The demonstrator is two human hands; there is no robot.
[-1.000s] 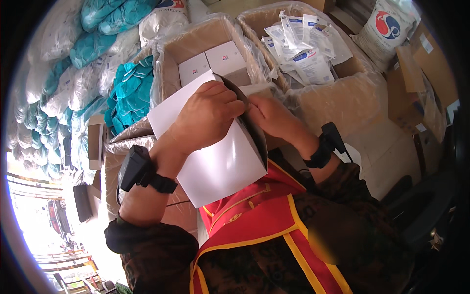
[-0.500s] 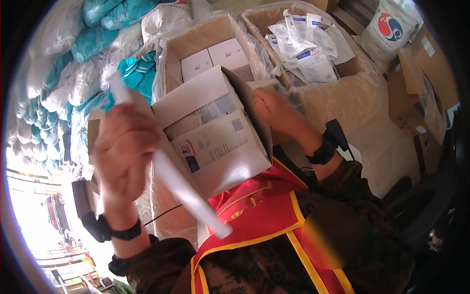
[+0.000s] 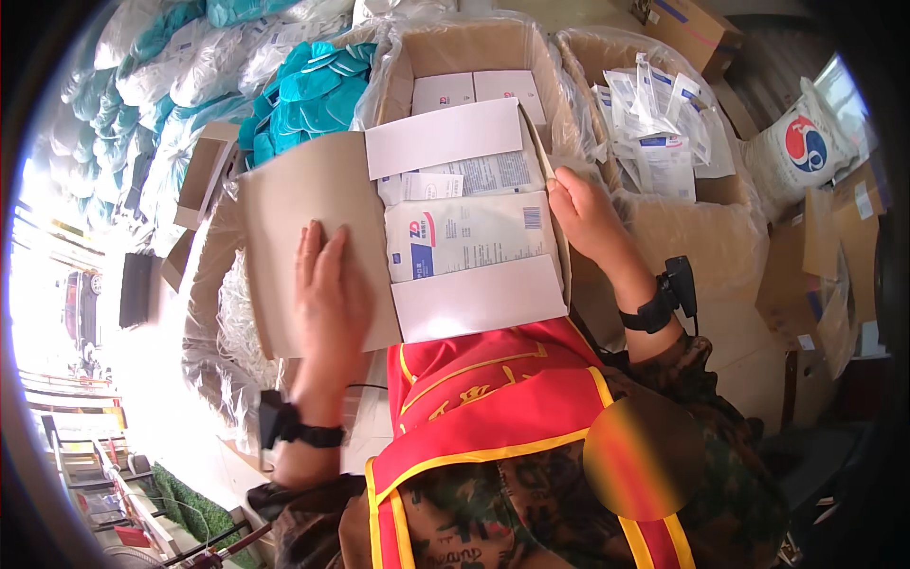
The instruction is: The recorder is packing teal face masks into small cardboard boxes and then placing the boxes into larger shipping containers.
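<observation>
In front of me is a white cardboard box (image 3: 479, 302) with its brown-lined lid (image 3: 308, 180) folded out to the left and two white side flaps raised. Inside lie flat white packets (image 3: 474, 237) printed in blue and red, with a small white slip (image 3: 431, 186) on the farther one. My left hand (image 3: 327, 299) lies flat on the inside of the lid, fingers stretched and slightly blurred. At the box's right edge, my right hand (image 3: 588, 216) grips the wall with its fingers closed.
Beyond the box stands a plastic-lined carton (image 3: 445, 47) holding white boxes. To its right, another lined carton (image 3: 682, 228) holds loose white packets (image 3: 664, 123). Teal pieces (image 3: 308, 100) are heaped far left, near bagged goods. A white sack (image 3: 796, 147) leans at right.
The lid has swung out to the left and now shows its brown inside. My left hand has gone from a blurred lift to lying on it. My right hand stays at the right edge.
</observation>
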